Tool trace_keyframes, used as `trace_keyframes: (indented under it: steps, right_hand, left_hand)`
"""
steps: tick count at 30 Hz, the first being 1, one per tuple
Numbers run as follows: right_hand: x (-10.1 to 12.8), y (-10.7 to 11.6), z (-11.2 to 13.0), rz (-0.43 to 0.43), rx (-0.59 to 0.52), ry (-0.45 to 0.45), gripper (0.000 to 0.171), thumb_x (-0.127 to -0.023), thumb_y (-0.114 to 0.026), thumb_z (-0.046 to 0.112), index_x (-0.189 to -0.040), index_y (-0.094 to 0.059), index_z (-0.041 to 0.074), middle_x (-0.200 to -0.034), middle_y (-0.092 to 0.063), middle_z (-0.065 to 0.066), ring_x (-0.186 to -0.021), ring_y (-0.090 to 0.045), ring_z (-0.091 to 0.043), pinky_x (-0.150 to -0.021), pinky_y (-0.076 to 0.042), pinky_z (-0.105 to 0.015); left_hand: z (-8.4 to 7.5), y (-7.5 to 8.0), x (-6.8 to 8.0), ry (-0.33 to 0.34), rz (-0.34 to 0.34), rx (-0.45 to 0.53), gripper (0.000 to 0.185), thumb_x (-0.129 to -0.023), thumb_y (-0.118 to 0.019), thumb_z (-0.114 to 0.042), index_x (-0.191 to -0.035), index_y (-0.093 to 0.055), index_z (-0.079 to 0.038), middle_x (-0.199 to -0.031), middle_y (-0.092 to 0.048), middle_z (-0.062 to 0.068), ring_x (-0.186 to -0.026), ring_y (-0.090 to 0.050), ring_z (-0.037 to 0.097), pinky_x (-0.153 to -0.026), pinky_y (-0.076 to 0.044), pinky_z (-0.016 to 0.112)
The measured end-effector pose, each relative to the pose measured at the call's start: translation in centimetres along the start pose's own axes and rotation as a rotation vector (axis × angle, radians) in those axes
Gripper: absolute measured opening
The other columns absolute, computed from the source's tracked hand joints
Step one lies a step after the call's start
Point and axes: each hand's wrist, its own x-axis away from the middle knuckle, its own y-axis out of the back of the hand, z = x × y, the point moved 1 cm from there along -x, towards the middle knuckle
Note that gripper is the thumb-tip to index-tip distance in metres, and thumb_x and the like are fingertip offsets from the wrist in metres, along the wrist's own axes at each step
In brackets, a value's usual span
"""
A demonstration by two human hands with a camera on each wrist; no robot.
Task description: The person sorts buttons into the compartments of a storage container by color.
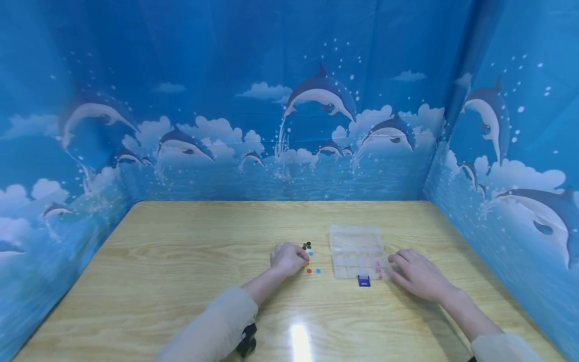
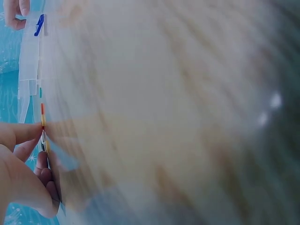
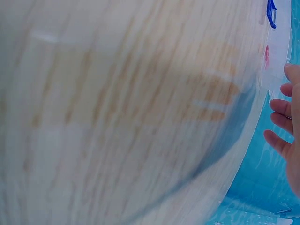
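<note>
Sorting small coloured beads (image 1: 311, 257) on my wooden table (image 1: 181, 271), near the middle. Item one: my left hand (image 1: 288, 259), fingers curled over the loose beads, thumb and forefinger seemingly pinching one against the tabletop; the left wrist view shows fingertips (image 2: 28, 133) meeting at the bead row, though blur hides the exact grip. Item two: clear compartment box (image 1: 357, 251), lying flat just right of the beads, blue latch (image 1: 364, 281) on its near edge, a few reddish beads in its near right cells. Item three: my right hand (image 1: 418, 275), fingers loosely spread, fingertips touching the box's near right corner. As I judge it, a clean pick needs one bead isolated, and the box steadied throughout.
</note>
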Motion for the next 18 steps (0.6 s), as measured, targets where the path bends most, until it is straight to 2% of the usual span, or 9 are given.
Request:
trace_keyframes:
  steps: [5, 9, 18]
  right_hand:
    - [0.01, 0.07, 0.01, 0.009, -0.004, -0.006, 0.029, -0.080, -0.069, 0.020, -0.100, -0.062, 0.001, -0.095, -0.060, -0.010, -0.089, -0.056, -0.027, -0.077, -0.048, -0.045]
    - [0.03, 0.03, -0.01, 0.020, -0.007, -0.016, 0.029, -0.081, -0.068, 0.020, -0.101, -0.062, 0.001, -0.096, -0.060, -0.011, -0.089, -0.057, -0.028, -0.078, -0.047, -0.046]
    - [0.03, -0.16, -0.24, 0.014, -0.010, -0.016, 0.030, -0.080, -0.069, 0.021, -0.102, -0.062, 0.000, -0.095, -0.060, -0.011, -0.089, -0.056, -0.027, -0.077, -0.048, -0.045]
  left_hand:
    - [-0.01, -0.03, -0.13, -0.016, 0.018, -0.025, 0.005, -0.074, -0.072, -0.016, -0.075, -0.071, -0.021, -0.086, -0.062, -0.009, -0.084, -0.043, 0.018, -0.089, -0.031, 0.042]
    - [-0.06, -0.09, -0.27, -0.022, 0.030, -0.031, 0.008, -0.075, -0.071, -0.015, -0.072, -0.069, -0.022, -0.084, -0.060, -0.009, -0.083, -0.043, 0.017, -0.087, -0.032, 0.040]
    - [-0.28, 0.10, -0.31, 0.000, 0.056, -0.030, 0.014, -0.075, -0.065, -0.008, -0.069, -0.068, -0.020, -0.089, -0.061, -0.006, -0.084, -0.043, 0.019, -0.086, -0.033, 0.039]
